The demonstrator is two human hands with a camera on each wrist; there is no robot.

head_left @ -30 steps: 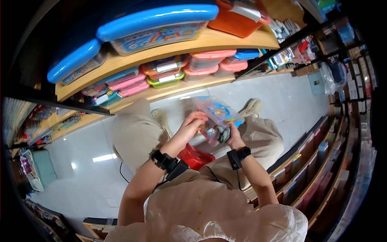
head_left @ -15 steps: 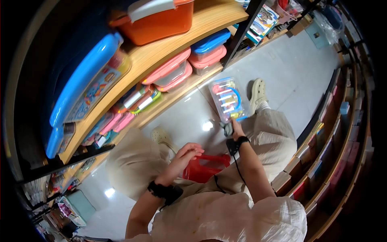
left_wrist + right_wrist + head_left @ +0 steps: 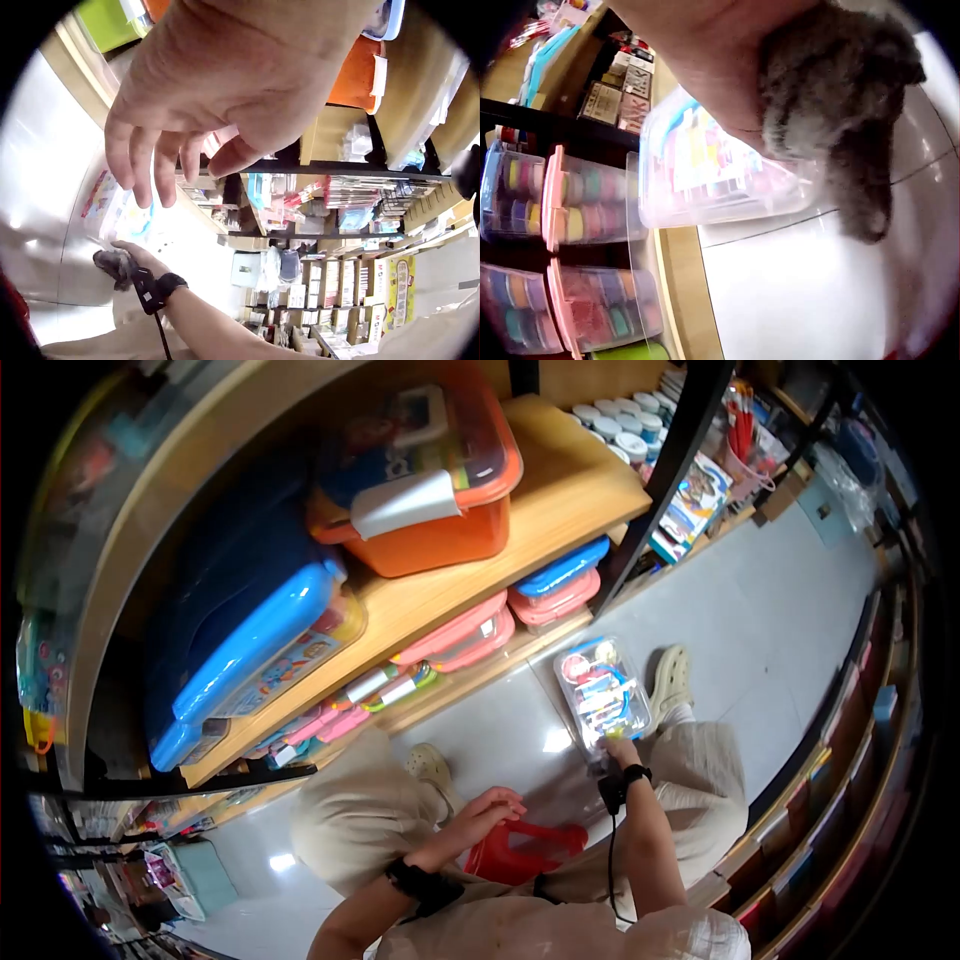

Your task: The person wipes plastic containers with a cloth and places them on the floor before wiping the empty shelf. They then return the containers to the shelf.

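Right hand (image 3: pixel 622 751) is gripping the near end of a clear plastic box with a blue handle (image 3: pixel 600 690) — fingers curling round the edge, exact thumb placement not readable. Box is sitting out in front of the person, between the low shelf (image 3: pixel 570 470) and the right shoe (image 3: pixel 672 678); colourful contents are showing through. Can't tell if it's touching the floor. A grey furry item (image 3: pixel 840 82) is hanging right at the right hand, by the box's near end.

Left hand (image 3: pixel 487 820) is holding nothing — fingers extending, slightly bent, well apart from the box and hovering near the red container (image 3: pixel 520 852) between the legs.

Orange bin (image 3: pixel 440 540) and blue-lidded bin (image 3: pixel 260 645) are resting on the shelf board; pink-lidded boxes (image 3: pixel 460 630) are sitting stacked below it, round coloured pieces showing through in the right wrist view.
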